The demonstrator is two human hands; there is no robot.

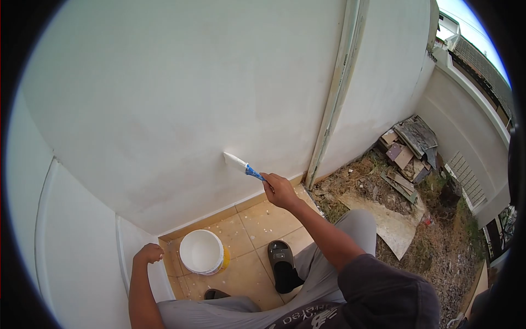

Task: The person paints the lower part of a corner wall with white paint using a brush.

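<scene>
My right hand [279,191] is wrapped round the blue handle of a paintbrush [241,164]. White paint covers the brush's bristles, whose tip touches the white wall [192,98]. At the lower left, my left hand [149,253] is raised beside the left wall with its fingers curled in; nothing shows in it. Between that hand and my feet, a white bucket [201,251] with a yellow patch on its side stands on the tiled floor, and its inside looks white.
Paint spots dot the beige tiles [266,222]. A vertical pipe or post [334,93] runs down the wall. To the right lie a pile of boards [408,151] and a flat sheet [392,222] on rough ground. My sandalled foot [284,266] is near the bucket.
</scene>
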